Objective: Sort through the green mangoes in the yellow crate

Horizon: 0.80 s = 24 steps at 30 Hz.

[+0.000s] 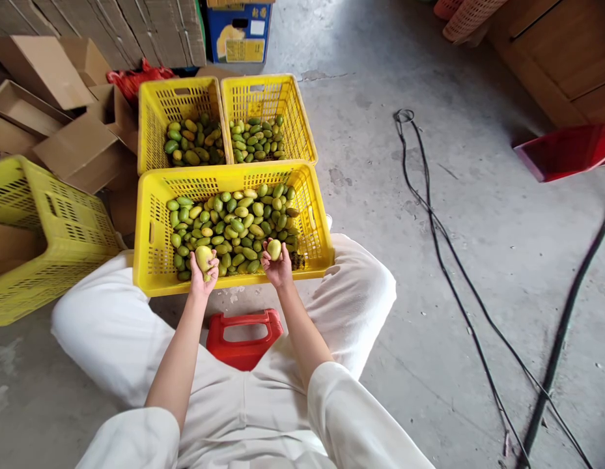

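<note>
Left hand (203, 281), half-curled, holds larger yellowish fruit (203, 256); right hand (281, 268), likewise half-curled, holds smaller yellow-green fruit (273, 249). Both over near side of yellow crate (234, 283) (heap of mostly green fruit (236, 225) inside).

Front crate (243, 277) is open on top, so reach in from above; walls block sideways, back crates (225, 124) right behind.

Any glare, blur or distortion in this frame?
Head view: pale glare on the floor beside the blue box; the thick black cable looks blurred toward its upper end; the left crate looks stretched; left hand and right hand look fairly clear.
</note>
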Available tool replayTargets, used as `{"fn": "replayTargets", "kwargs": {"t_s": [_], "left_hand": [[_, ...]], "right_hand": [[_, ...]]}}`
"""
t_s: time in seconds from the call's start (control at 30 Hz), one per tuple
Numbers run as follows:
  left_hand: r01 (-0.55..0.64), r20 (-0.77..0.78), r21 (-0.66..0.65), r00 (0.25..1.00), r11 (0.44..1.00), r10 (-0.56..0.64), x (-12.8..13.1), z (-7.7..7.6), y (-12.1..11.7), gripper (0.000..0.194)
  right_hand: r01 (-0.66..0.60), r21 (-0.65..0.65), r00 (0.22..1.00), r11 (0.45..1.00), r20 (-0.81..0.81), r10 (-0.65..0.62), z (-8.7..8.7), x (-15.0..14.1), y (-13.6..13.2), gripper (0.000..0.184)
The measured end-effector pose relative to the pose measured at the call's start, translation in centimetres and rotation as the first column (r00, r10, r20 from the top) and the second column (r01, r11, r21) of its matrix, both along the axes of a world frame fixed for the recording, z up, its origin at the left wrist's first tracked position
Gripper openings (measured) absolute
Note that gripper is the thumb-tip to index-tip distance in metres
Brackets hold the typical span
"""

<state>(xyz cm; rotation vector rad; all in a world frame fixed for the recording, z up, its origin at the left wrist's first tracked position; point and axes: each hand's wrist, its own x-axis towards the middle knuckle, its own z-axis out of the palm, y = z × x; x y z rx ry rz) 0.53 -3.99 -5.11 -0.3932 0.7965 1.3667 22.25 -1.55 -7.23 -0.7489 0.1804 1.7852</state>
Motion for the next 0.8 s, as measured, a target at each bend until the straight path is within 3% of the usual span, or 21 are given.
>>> {"fn": "replayTargets", "kwargs": {"t_s": [0.3, 0.53, 0.8], "left_hand": [[-0.010, -0.005, 0.049, 1.000, 0.999, 0.010, 0.13, 0.56, -0.22, 0.042], [-0.018, -0.039, 0.013, 0.999, 1.000, 0.019, 0.46, 0.85, 0.06, 0.049], [-0.015, -0.049, 0.035, 0.999, 0.999, 0.017, 0.39, 0.36, 0.14, 0.057]], "right_hand": [[0.033, -0.017, 0.999, 0.999, -0.010, -0.033, 0.19, -0.08, 0.09, 0.024], [0.010, -0.061, 0.997, 0.998, -0.075, -0.015, 0.33, 0.19, 0.17, 0.042], [0.018, -0.032, 1.000, 0.999, 0.005, -0.018, 0.06, 0.02, 0.09, 0.011]]}}
